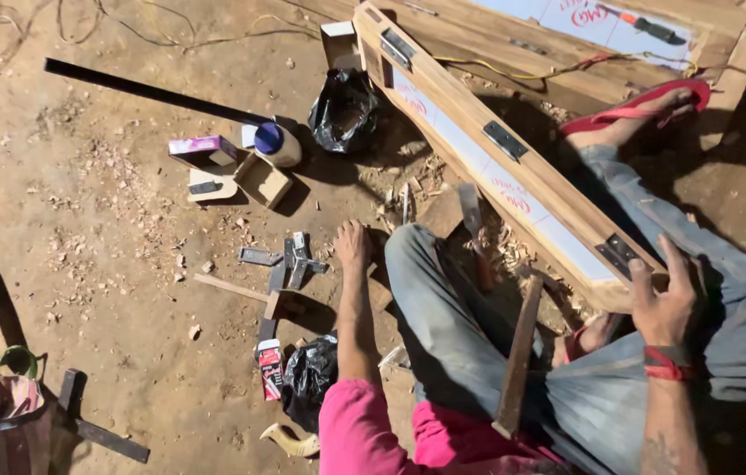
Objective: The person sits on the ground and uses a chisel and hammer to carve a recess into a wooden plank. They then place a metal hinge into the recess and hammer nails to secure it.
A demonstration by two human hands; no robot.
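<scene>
View: head camera, looking down at a seated person on a dirt floor (pixel 127 264).
Left hand: left hand (pixel 352 244) at centre frame, palm down on the floor, fingers together and flat; grip pinches nothing.
Nearest to left hand: loose metal hinges (pixel 296 260) just to its left, scattered on the floor; a hammer (pixel 245 294) with wooden handle lies below them.
Right hand: right hand (pixel 668 303) at right of frame, red band at the wrist, fingers spread and laid over the lower end of the wooden frame (pixel 470 119); grip wraps the edge.
Wooden frame: long, running from top centre down to right of centre, tilted on edge, resting against the person's legs; black hinges (pixel 505 141) fixed along its upper face.
Lap: a second wooden handle (pixel 518 356) leans across the trousers at lower centre; its head cannot be made out.
Chisel: chisel (pixel 472 220) stands in the wood shavings beside the frame.
Upper left: small boxes (pixel 204 149), a white bottle with blue cap (pixel 276 142), a black bag (pixel 344 110), a long dark bar (pixel 153 90).
Lower centre: second black bag (pixel 307 378), a small red-and-white pack (pixel 270 368).
</scene>
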